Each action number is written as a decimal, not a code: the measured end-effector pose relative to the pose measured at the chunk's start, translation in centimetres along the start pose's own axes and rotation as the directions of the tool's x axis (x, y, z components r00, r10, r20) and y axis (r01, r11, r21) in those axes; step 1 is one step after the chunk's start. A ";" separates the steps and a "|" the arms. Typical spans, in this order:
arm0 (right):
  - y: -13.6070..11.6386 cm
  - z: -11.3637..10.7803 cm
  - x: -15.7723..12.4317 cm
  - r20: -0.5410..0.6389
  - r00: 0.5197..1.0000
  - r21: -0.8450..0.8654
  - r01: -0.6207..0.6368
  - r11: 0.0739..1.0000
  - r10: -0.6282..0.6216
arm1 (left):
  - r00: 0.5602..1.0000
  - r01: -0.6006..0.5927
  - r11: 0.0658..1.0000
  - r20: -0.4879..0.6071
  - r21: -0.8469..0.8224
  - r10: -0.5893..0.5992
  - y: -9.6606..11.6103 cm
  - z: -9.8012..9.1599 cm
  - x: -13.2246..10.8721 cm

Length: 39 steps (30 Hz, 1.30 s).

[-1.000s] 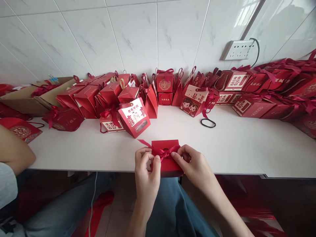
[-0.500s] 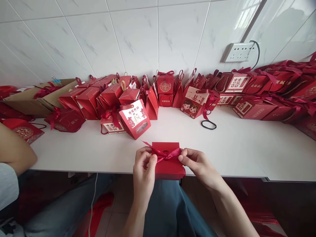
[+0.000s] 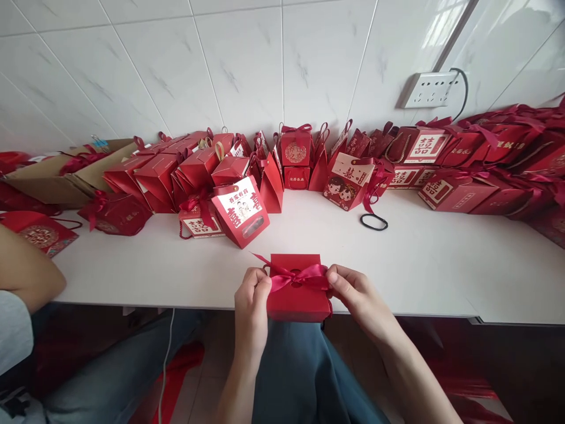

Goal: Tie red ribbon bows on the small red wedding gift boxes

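A red gift box (image 3: pixel 295 305) lies at the table's front edge, right before me. Across its top runs a magenta satin ribbon (image 3: pixel 304 277), tied in a bow with its knot near the middle. My left hand (image 3: pixel 253 303) pinches the bow's left side between thumb and fingers. On the other side, my right hand (image 3: pixel 353 288) pinches the right loop at the box's edge. One thin ribbon tail sticks out to the upper left, past my left fingers. A red box with a white printed front (image 3: pixel 242 209) leans just beyond my hands.
Red boxes (image 3: pixel 295 153) stand in rows along the tiled wall. A cartoon-printed box (image 3: pixel 346 182) and a black hair tie (image 3: pixel 374 221) lie to the right. At left are an open cardboard box (image 3: pixel 48 179) and another person's arm (image 3: pixel 29 259). A power strip (image 3: pixel 430 90) is on the wall.
My left hand has moved slightly left, drawing the bow's left side outward. My right hand has shifted a little right, and the bow looks wider and tauter.
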State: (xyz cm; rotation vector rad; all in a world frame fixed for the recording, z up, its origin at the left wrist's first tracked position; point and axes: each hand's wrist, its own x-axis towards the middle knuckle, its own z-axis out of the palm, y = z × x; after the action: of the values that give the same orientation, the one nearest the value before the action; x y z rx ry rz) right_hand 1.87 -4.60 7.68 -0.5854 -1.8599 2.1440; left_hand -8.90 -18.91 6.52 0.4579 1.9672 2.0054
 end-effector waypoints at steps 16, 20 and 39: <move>1.6 -1.0 1.1 0.149 0.989 0.270 -0.036 0.962 -0.005 | 0.895 0.162 0.979 0.435 -0.122 -0.094 -0.6 -2.2 1.3; 1.7 -1.2 1.6 0.200 0.980 0.338 -0.060 0.939 -0.009 | 0.886 0.163 0.975 0.457 -0.151 -0.078 -1.4 -2.4 1.6; 1.7 -1.8 1.7 0.207 0.978 0.267 -0.058 0.962 0.001 | 0.914 0.135 0.977 0.402 -0.166 -0.058 -2.1 -2.2 1.6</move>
State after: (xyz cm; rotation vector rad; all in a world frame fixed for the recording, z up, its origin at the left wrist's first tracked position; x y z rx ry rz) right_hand 1.33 -2.54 5.53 -0.3454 -1.6129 2.5057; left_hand -11.37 -20.20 4.40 0.6473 1.5096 1.8415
